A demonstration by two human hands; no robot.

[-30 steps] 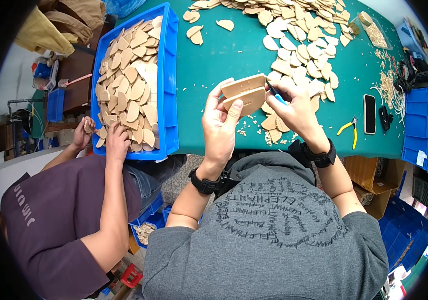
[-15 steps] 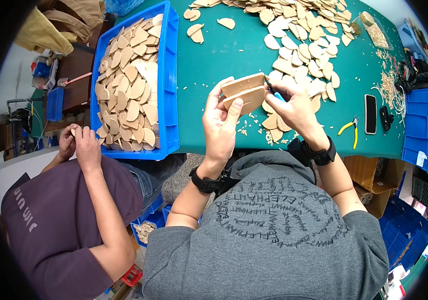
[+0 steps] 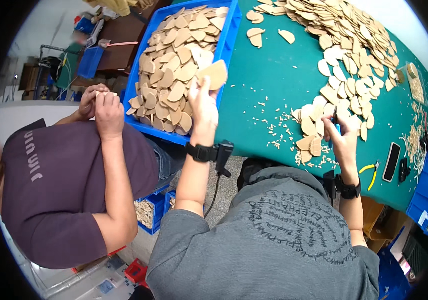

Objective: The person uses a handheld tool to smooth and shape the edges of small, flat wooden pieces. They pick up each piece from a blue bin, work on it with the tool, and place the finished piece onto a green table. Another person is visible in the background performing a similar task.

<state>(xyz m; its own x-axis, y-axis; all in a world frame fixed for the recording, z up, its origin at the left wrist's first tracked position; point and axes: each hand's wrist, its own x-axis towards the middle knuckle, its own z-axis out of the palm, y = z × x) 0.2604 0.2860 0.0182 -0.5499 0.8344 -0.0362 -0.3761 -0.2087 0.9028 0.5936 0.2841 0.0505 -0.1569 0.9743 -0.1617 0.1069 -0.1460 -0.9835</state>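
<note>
My left hand [image 3: 204,107] is closed on a half-round flat wooden piece [image 3: 213,75], over the near right side of a blue crate [image 3: 229,42]. Whether a second piece lies behind it I cannot tell. That crate is filled with similar wooden pieces [image 3: 176,62]. Over the right part of the green table, my right hand [image 3: 345,142] grips a slim blue-handled tool [image 3: 337,129] with a dark tip pointing away from me. Its exact kind is unclear. Near that hand lie loose wooden pieces [image 3: 308,126] and scattered wood chips [image 3: 276,122].
A heap of wooden pieces [image 3: 344,25] covers the table's far side. To the right are yellow-handled pliers [image 3: 372,175], a phone [image 3: 391,161], a clear container [image 3: 415,84] and a blue bin [image 3: 426,187]. At the left, a co-worker's hands [image 3: 105,107] hold a small piece.
My left hand has moved left to the crate with wood in it, away from my right hand. The right hand keeps the tool. My view has shifted and turned.
</note>
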